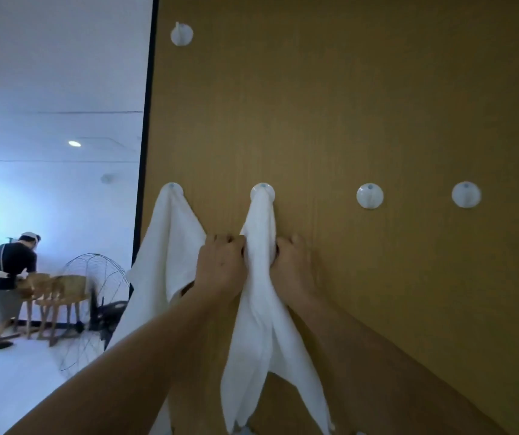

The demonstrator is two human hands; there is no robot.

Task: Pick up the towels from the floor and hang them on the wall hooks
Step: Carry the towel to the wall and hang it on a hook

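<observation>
Far left, background: other person (4,277) bent over wooden chairs (54,293), standing fan (101,306) beside. First towel (161,262) hung on leftmost lower hook (172,187), done. Left hand (222,266) curled, gripping second towel (259,293) from left side; right hand (291,265) gripping it from right. Towel top draped over second hook (262,192), seemingly being settled. Two hooks at right (369,196) (466,194) and upper hook (182,34) bare. Floor towels, if any remain, out of view.

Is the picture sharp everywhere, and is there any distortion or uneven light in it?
Head view: the wide lens bends the black wall edge into a curve; the room at left is bright and bluish against the darker wooden wall; the second towel and both hands, left hand and right hand, look fairly sharp.
</observation>
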